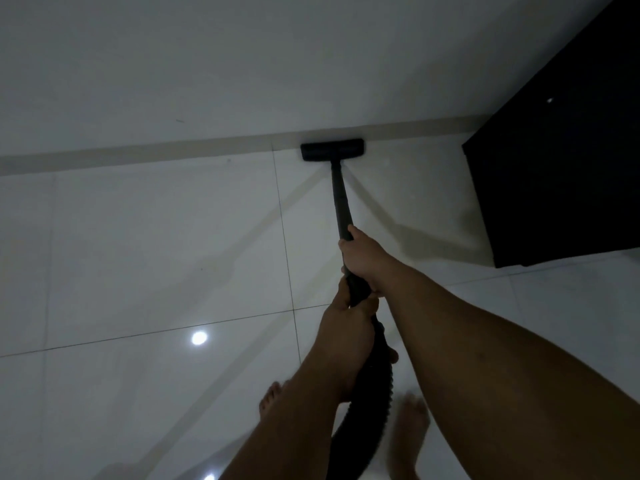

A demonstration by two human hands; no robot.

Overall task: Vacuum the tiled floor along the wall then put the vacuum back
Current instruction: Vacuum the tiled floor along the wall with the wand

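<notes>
A black vacuum wand [340,199] runs from my hands down to its flat black floor head [331,149], which rests on the white tiled floor [156,244] against the beige skirting [173,152] of the white wall [242,57]. My right hand [363,258] grips the wand higher up the tube. My left hand [346,320] grips it just below, where the ribbed black hose [372,393] joins. The hose hangs down between my arms toward the frame's bottom edge. The vacuum's body is out of view.
A tall black cabinet [561,161] stands against the wall at the right, close to the floor head. My bare feet [410,424] are on the tiles below my arms. Ceiling lights reflect in the glossy floor [199,337]. Open tiles stretch to the left.
</notes>
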